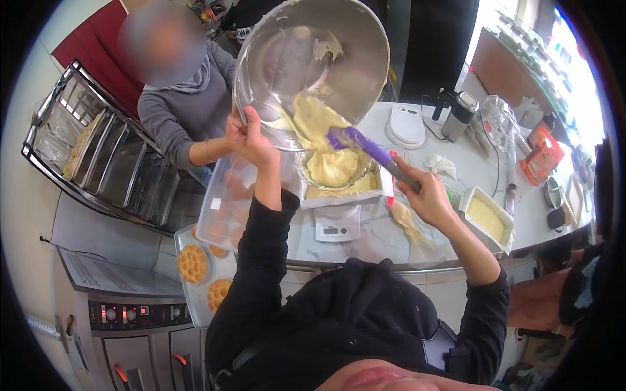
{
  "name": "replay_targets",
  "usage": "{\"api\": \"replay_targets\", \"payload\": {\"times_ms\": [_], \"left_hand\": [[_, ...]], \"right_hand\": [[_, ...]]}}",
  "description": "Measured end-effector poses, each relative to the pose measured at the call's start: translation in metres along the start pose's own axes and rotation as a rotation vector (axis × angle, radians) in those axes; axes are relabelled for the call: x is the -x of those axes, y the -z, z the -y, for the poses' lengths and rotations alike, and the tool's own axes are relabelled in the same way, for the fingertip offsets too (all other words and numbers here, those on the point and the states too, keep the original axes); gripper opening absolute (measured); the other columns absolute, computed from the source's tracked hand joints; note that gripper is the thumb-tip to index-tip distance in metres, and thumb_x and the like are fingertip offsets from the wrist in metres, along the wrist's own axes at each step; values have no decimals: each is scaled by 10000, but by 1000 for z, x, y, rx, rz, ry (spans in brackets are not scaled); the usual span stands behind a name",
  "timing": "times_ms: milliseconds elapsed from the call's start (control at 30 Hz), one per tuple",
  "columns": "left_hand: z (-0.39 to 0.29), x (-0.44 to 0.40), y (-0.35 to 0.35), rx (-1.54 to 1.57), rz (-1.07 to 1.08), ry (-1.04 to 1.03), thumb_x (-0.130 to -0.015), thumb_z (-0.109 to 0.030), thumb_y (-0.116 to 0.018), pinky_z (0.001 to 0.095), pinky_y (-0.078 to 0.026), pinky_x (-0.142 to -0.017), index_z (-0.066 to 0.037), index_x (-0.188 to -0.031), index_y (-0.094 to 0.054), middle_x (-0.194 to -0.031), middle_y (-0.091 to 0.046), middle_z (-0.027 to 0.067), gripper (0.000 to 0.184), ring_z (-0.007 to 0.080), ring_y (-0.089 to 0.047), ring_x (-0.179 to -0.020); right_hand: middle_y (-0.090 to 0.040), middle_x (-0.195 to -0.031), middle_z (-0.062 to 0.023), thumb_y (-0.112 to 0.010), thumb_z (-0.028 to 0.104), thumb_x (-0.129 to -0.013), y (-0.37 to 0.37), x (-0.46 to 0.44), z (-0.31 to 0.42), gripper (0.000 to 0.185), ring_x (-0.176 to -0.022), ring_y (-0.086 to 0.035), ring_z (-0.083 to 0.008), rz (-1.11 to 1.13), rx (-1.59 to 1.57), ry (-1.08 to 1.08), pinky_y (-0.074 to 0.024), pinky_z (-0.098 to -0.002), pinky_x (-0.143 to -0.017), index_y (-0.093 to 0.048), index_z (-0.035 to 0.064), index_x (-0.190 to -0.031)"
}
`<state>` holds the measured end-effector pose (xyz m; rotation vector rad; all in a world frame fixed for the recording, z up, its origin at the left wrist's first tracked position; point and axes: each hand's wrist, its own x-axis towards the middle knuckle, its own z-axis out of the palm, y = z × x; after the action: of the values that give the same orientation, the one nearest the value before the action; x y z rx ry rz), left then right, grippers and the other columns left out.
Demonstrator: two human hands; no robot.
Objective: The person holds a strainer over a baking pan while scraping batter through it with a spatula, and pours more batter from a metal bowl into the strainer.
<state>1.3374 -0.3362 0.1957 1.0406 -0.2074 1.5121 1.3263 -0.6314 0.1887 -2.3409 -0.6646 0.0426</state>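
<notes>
Pale-yellow thick batter (321,124) is on the purple spatula w/ grey handle (365,146) & at the lower lip of the large round steel bowl (287,58), which is tipped on its side; more is smeared on the inner wall. Directly below: a smaller round bowl (360,180) w/ a mound of the same batter, over a white paper-lined rectangular pan (377,195) also holding batter. Can't tell if that bowl touches the pan. White digital scale (338,225) sits at the pan's near side, display showing, digits too small to read.

L hand (253,140): fingers clamped on the big bowl's L rim, thumb up. R hand (427,199): fingers wrapped round the spatula's grey handle, blade angled up-L into the batter by the lip.

On the white marbled table (373,241), R side: clear piping bag (411,228) just below the R hand, 2nd lined rectangular pan w/ batter (486,218) further R, white round-topped scale (405,124) toward the back. L side: translucent plastic bin (218,212), near a tray (202,303) w/ round honeycomb-topped pastries (192,264). Person in grey hoodie (189,111) stands back-L, forearm reaching twd the bowl; their hand is hidden.
</notes>
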Motion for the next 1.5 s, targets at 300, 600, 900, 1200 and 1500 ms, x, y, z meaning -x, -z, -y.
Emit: {"api": "replay_targets", "payload": {"times_ms": [300,600,900,1200,1500], "left_hand": [[12,2,11,24,-26,131,-782,-29,-566,183,-221,-549,-109,-587,-240,-630,-374,-34,388,52,-277,-589],[6,4,6,77,-20,186,-778,-43,-574,169,-253,-564,-115,-603,-274,-621,-359,-50,354,39,-298,-586],[18,-13,19,109,-45,159,-784,-46,-571,189,-218,-518,-122,-594,-252,-604,-326,-67,379,37,-259,-565],[2,0,1,49,45,72,-785,-35,-565,181,-217,-534,-111,-589,-236,-619,-342,-45,391,46,-265,-579],[5,-3,0,32,80,26,-777,-61,-583,176,-336,-582,-115,-610,-292,-628,-388,-39,340,47,-365,-599]], "right_hand": [[-523,-684,-33,-543,29,-705,32,-13,-10,544,-531,-505,-145,-503,640,468,-405,-268,-443,-484,324,-1158],[-509,-720,1,-559,47,-677,84,-88,-9,563,-574,-516,-123,-974,1061,671,-432,-253,-480,-484,321,-1163],[-468,-614,-8,-539,45,-709,45,-63,-12,559,-522,-493,-133,-354,709,438,-410,-279,-423,-459,365,-1160],[-471,-643,-3,-551,41,-704,70,-65,2,609,-507,-488,-114,-805,982,494,-411,-246,-407,-410,344,-1213],[-597,-747,-98,-496,75,-749,13,-47,-9,492,-630,-571,-263,-193,346,186,-448,-360,-595,-447,290,-1188]]}}
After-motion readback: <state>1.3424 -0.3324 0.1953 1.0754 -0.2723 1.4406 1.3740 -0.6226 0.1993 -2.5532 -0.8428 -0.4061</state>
